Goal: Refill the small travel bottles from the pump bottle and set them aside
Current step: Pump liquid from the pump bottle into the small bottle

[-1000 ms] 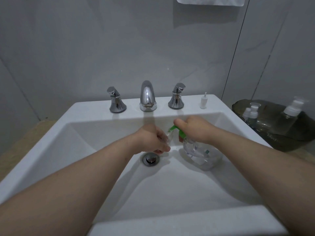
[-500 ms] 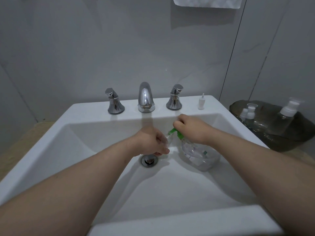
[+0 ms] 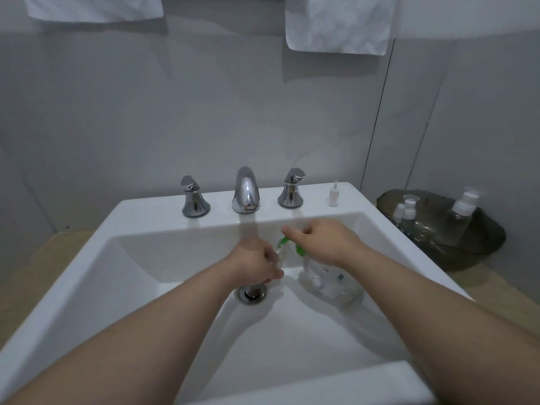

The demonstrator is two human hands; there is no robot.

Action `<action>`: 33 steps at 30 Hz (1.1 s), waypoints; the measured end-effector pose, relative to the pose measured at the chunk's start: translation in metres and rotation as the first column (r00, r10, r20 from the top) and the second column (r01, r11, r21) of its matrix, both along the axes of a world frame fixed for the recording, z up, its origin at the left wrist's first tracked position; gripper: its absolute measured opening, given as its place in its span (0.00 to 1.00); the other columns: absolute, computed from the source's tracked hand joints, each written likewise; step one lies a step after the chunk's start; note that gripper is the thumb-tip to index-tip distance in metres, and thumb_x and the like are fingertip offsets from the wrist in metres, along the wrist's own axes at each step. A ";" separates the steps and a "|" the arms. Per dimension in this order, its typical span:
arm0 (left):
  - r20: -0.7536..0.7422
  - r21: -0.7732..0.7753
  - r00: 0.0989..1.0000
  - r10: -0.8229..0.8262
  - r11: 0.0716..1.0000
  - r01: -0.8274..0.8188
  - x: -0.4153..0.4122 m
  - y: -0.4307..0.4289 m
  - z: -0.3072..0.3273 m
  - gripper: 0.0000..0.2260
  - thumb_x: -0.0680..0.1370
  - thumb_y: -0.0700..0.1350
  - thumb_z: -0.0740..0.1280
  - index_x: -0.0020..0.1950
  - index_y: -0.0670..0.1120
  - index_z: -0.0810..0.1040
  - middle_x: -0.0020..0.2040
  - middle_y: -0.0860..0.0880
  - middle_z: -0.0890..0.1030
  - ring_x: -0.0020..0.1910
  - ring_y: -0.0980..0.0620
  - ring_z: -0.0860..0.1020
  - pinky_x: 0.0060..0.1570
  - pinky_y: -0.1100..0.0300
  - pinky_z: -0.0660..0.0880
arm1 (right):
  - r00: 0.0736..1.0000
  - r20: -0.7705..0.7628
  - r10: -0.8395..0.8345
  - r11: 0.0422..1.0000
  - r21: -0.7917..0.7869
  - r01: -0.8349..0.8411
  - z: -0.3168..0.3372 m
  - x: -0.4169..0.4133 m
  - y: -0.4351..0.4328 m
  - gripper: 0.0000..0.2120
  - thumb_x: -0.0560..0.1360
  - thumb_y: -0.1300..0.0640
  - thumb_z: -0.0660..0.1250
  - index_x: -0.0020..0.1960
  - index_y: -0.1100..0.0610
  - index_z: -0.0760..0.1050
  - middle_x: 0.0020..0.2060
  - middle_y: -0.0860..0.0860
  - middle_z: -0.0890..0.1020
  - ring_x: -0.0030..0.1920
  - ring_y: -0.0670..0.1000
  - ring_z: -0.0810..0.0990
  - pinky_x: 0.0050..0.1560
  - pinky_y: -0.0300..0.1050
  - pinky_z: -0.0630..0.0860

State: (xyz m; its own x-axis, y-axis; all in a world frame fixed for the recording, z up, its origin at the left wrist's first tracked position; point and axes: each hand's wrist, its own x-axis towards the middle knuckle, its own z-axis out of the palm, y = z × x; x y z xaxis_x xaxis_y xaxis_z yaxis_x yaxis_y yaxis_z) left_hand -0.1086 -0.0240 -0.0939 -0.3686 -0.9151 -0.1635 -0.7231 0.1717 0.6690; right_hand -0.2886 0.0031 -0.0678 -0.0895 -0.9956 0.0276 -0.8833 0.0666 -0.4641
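The white rectangular ceramic sink point(image 3: 152, 207) takes up most of the space, and both hands work low inside its bowl. High above them on the grey wall hang two white towels point(image 3: 336, 21). Well off to the right of the right hand, on the counter, sits a dark glass bowl point(image 3: 485, 238) holding several clear bottles with white tops point(image 3: 463, 210). Straight beyond the hands on the back ledge stand a chrome spout point(image 3: 246, 191) and two chrome tap handles point(image 3: 194, 201).

A clear plastic pump bottle with a green pump head point(image 3: 327, 280) rests on the basin floor, tilted. The right hand point(image 3: 324, 241) sits on top of that pump, its forefinger stretched along the head and the other fingers curled down at the green collar. The nozzle points toward the left hand point(image 3: 254, 266), which is closed tight around a small clear travel bottle point(image 3: 280, 255). Only the bottle's upper part shows past the thumb, just under the nozzle.

Directly below the left hand is the chrome drain point(image 3: 252, 293). Beyond the right hand, a tiny white nozzle cap point(image 3: 333, 195) stands upright on the ledge.
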 end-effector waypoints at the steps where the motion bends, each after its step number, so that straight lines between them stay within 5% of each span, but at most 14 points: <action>1: -0.002 -0.001 1.000 -0.006 1.000 0.006 -0.001 0.000 0.001 0.09 0.75 0.42 0.77 0.41 0.47 0.77 0.34 0.51 0.78 0.32 0.53 0.79 0.37 0.65 0.77 | 1.000 0.003 -0.017 1.000 0.021 0.017 0.001 0.000 0.001 0.32 0.79 0.28 0.54 0.34 0.53 0.77 0.32 0.49 0.80 0.40 0.53 0.80 0.40 0.46 0.72; 4: 0.040 -0.023 0.998 -0.038 0.999 0.038 -0.002 0.003 0.005 0.11 0.74 0.44 0.77 0.39 0.49 0.75 0.35 0.52 0.79 0.31 0.55 0.77 0.33 0.67 0.73 | 1.000 0.007 0.004 0.989 0.147 -0.005 0.005 0.005 0.008 0.35 0.83 0.31 0.44 0.54 0.54 0.82 0.53 0.54 0.84 0.59 0.58 0.79 0.60 0.49 0.74; 6: 0.086 -0.042 0.995 -0.059 0.997 0.062 -0.004 0.005 0.008 0.14 0.74 0.45 0.77 0.36 0.49 0.73 0.34 0.52 0.77 0.32 0.54 0.76 0.35 0.63 0.71 | 1.000 0.000 0.001 0.974 0.227 -0.001 0.007 0.008 0.011 0.39 0.83 0.32 0.39 0.70 0.56 0.77 0.68 0.56 0.79 0.69 0.59 0.74 0.71 0.52 0.68; 8: 0.153 -0.063 0.985 -0.076 0.994 0.087 -0.005 0.008 0.012 0.16 0.75 0.47 0.77 0.34 0.49 0.71 0.33 0.53 0.74 0.35 0.53 0.74 0.35 0.61 0.68 | 1.000 -0.012 -0.020 0.961 0.276 0.023 0.008 0.011 0.014 0.40 0.82 0.31 0.37 0.75 0.53 0.72 0.71 0.56 0.76 0.71 0.60 0.72 0.74 0.54 0.65; 11: 0.183 -0.075 0.978 -0.096 0.991 0.111 -0.002 0.012 0.016 0.16 0.74 0.47 0.77 0.34 0.48 0.71 0.32 0.52 0.73 0.34 0.53 0.73 0.32 0.61 0.66 | 0.996 -0.018 -0.082 0.974 0.211 0.084 -0.001 0.013 0.021 0.43 0.77 0.24 0.35 0.69 0.47 0.76 0.65 0.52 0.80 0.67 0.60 0.75 0.69 0.59 0.70; 16: 0.200 -0.092 0.972 -0.120 0.986 0.141 0.000 0.013 0.018 0.16 0.74 0.47 0.77 0.35 0.47 0.71 0.34 0.50 0.75 0.35 0.50 0.76 0.35 0.59 0.71 | 0.984 -0.101 -0.145 0.989 -0.046 0.141 -0.012 0.019 0.034 0.37 0.78 0.25 0.41 0.39 0.50 0.76 0.39 0.48 0.80 0.50 0.56 0.80 0.56 0.54 0.76; 19: 0.161 -0.079 0.979 -0.122 0.988 0.136 0.000 0.014 0.016 0.14 0.74 0.44 0.77 0.35 0.46 0.73 0.32 0.50 0.79 0.39 0.46 0.84 0.43 0.56 0.79 | 0.978 -0.148 -0.145 0.987 -0.087 0.133 -0.009 0.019 0.031 0.36 0.78 0.24 0.43 0.37 0.51 0.75 0.37 0.48 0.80 0.45 0.55 0.79 0.49 0.50 0.75; 27: 0.124 -0.052 0.985 -0.116 0.991 0.123 -0.001 0.011 0.015 0.13 0.74 0.44 0.78 0.37 0.47 0.75 0.29 0.51 0.79 0.28 0.53 0.78 0.34 0.62 0.73 | 0.966 -0.176 -0.190 0.979 -0.106 0.173 -0.011 0.019 0.027 0.32 0.81 0.31 0.46 0.42 0.52 0.79 0.36 0.48 0.75 0.45 0.57 0.75 0.45 0.49 0.66; 31: 0.086 0.016 0.992 -0.091 0.996 0.090 0.000 0.010 0.015 0.13 0.71 0.38 0.79 0.53 0.44 0.83 0.41 0.51 0.79 0.42 0.51 0.80 0.50 0.57 0.80 | 0.962 -0.168 -0.217 0.971 -0.137 0.196 -0.012 0.019 0.025 0.31 0.81 0.33 0.47 0.37 0.53 0.75 0.35 0.50 0.76 0.43 0.58 0.76 0.44 0.49 0.67; 33: -0.035 0.118 0.999 -0.029 0.992 0.033 0.000 0.011 0.016 0.15 0.72 0.29 0.73 0.56 0.42 0.82 0.43 0.48 0.79 0.43 0.49 0.78 0.48 0.57 0.79 | 0.960 -0.168 -0.222 0.970 -0.141 0.199 -0.013 0.019 0.024 0.31 0.81 0.34 0.47 0.36 0.53 0.74 0.35 0.50 0.75 0.43 0.58 0.75 0.43 0.49 0.67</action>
